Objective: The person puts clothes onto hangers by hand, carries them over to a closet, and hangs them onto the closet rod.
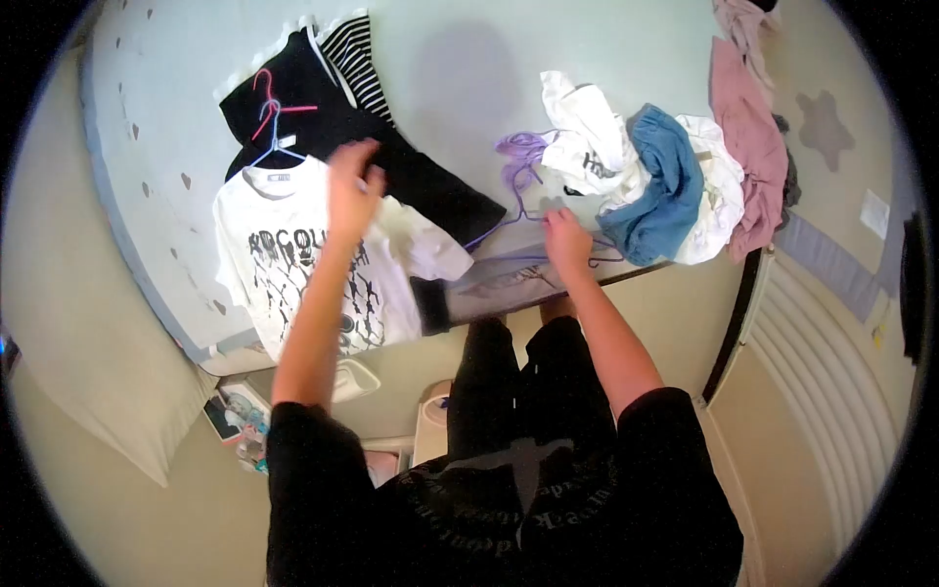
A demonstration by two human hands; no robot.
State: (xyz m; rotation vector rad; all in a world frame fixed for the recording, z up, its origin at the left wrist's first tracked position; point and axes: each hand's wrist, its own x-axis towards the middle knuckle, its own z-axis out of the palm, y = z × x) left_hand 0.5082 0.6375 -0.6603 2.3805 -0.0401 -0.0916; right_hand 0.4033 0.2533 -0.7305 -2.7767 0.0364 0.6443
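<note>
My left hand (354,191) hovers over a white printed T-shirt (303,245), its fingers bent but apart and holding nothing. That shirt lies on a light blue hanger (276,137), whose hook points away from me. Beneath it spreads a black garment (421,181) with a red hanger (264,88) near its top. My right hand (567,240) pinches a purple hanger (520,210) by its shoulder near the bed's front edge. Just beyond lies a bunch of purple hangers (518,152), beside a crumpled white garment (587,137).
Right of my right hand, a blue garment (660,186), another white garment (719,186) and a pink garment (748,147) form a pile. A striped black-and-white piece (357,64) lies at the far left of the bed (460,68). A white radiator (812,382) stands at right.
</note>
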